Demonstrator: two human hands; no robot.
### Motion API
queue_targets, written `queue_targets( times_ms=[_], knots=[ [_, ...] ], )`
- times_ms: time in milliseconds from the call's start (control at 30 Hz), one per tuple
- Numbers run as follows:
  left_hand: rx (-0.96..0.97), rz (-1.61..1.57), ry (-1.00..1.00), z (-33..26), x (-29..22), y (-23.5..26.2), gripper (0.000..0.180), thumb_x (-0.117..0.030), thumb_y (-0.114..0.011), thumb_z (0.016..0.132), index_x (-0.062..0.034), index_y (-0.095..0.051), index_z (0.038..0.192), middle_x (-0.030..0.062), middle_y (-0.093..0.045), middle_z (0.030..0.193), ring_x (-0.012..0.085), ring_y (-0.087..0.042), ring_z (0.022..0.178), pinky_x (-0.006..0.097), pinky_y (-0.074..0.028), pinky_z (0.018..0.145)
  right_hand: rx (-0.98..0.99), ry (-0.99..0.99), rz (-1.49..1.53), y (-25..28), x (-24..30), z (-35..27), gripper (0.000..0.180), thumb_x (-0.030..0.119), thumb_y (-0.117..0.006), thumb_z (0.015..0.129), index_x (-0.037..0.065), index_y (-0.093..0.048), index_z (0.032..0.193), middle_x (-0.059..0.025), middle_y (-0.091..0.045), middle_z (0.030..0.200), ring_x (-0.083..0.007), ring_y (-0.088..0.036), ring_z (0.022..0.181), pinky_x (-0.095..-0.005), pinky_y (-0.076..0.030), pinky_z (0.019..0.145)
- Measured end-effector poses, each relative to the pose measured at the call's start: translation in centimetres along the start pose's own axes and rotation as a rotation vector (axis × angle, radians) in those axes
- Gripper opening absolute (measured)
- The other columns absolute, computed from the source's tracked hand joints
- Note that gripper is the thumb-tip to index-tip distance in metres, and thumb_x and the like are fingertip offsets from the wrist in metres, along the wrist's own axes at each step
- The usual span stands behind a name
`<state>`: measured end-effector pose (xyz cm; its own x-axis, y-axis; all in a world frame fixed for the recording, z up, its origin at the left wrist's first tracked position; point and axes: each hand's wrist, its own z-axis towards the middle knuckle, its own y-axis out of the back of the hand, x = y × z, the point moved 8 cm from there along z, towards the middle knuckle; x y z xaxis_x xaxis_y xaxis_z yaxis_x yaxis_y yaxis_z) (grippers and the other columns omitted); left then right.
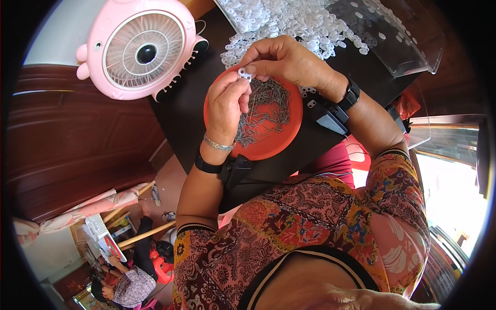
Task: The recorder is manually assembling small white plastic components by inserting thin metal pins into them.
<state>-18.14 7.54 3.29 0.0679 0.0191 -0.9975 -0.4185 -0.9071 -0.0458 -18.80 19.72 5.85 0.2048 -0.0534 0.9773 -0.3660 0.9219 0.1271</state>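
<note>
Over a round red-orange tray (293,124), both my hands meet at a small white plastic piece with holes (245,73). Between its thumb and fingers my left hand (227,103) grips the piece from below. My right hand (289,62) is closed at the piece's upper edge, thumb against forefinger; whether it also pinches a screw is too small to make out. Many small grey screws or nails (276,106) lie loose in the tray. Beyond my right hand spreads a big heap of white plastic pieces (294,26).
A pink animal-shaped fan (144,54) stands left of the tray. The dark table (186,116) also carries a clear plastic box (398,51) at the far right. Each of my wrists wears a black strapped device. Another person (133,287) sits at the lower left.
</note>
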Motion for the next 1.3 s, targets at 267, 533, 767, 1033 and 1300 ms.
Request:
queue_targets(
  times_ms=[267,533,767,1033,1300],
  knots=[
    [-0.007,-0.054,0.015,-0.3,0.1,-0.1,0.021,-0.019,-0.048,0.089,-0.001,-0.058,0.085,0.0011,-0.05,0.06,0.0085,-0.045,0.047,0.02,-0.03,0.043,0.028,0.091,-0.15,-0.8,1.0,-0.5,0.023,0.005,-0.071,0.079,0.001,-0.063,0.1,-0.0007,-0.064,0.085,-0.0072,-0.06,0.08,-0.0232,-0.049,0.074],
    [0.028,-0.157,0.047,-0.1,0.9,-0.1,0.026,-0.023,-0.05,0.089,-0.0002,-0.061,0.084,0.0011,-0.055,0.063,0.0074,-0.048,0.047,0.019,-0.032,0.041,0.056,0.113,-0.219,-0.9,1.3,-0.7,0.023,0.005,-0.072,0.079,0.001,-0.062,0.1,-0.0011,-0.064,0.082,-0.0071,-0.06,0.076,-0.0228,-0.049,0.071],
    [-0.01,-0.108,0.031,-0.1,0.6,0.0,0.027,-0.023,-0.05,0.089,0.0005,-0.062,0.085,0.0011,-0.054,0.061,0.0075,-0.046,0.045,0.019,-0.031,0.04,0.026,0.17,-0.411,-1.2,2.3,-0.9,0.027,0.012,-0.073,0.078,0.002,-0.063,0.101,-0.0046,-0.065,0.083,-0.0099,-0.061,0.075,-0.0246,-0.05,0.067],
    [-0.025,-0.111,0.015,-0.2,0.5,0.5,0.028,-0.024,-0.045,0.091,-0.0001,-0.058,0.087,0.0043,-0.054,0.063,0.0127,-0.051,0.05,0.022,-0.034,0.046,-0.068,0.396,-0.677,-2.0,3.0,-1.3,0.034,0.02,-0.073,0.076,0.003,-0.063,0.104,-0.0124,-0.066,0.089,-0.0292,-0.065,0.08,-0.0349,-0.052,0.071],
    [-0.032,-0.141,-0.026,0.0,0.7,0.3,0.028,-0.021,-0.044,0.089,0.0005,-0.059,0.081,0.0049,-0.055,0.062,0.0117,-0.05,0.049,0.022,-0.035,0.045,-0.07,0.419,-0.676,-2.0,3.0,-1.6,0.029,0.019,-0.068,0.08,0.004,-0.063,0.104,-0.0126,-0.065,0.085,-0.0303,-0.065,0.078,-0.0357,-0.051,0.069]
  ],
)
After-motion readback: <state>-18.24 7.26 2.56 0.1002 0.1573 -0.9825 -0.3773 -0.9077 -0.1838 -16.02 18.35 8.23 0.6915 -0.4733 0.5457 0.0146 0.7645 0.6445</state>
